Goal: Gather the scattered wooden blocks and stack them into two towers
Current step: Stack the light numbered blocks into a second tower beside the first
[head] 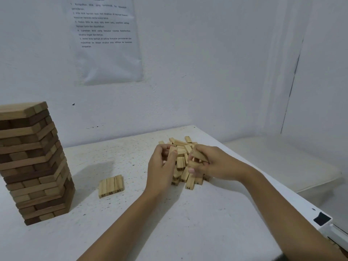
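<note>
While both hands reached into the pile of pale wooden blocks (181, 162), lying at 1 o'clock on the white desk (188, 223), the left hand (162, 166) curled fingers and thumb round an upright block (172, 152) at the pile's 9 o'clock edge. The right hand (214, 162), at 3 o'clock, gripped a slanted block (199, 156), seemingly choosing pieces for a layer. Three numbered blocks (111, 185) lay side by side at 8 o'clock of the pile, likely a second tower's base. A tall dark tower (33, 162) stood well apart at 9 o'clock.
</note>
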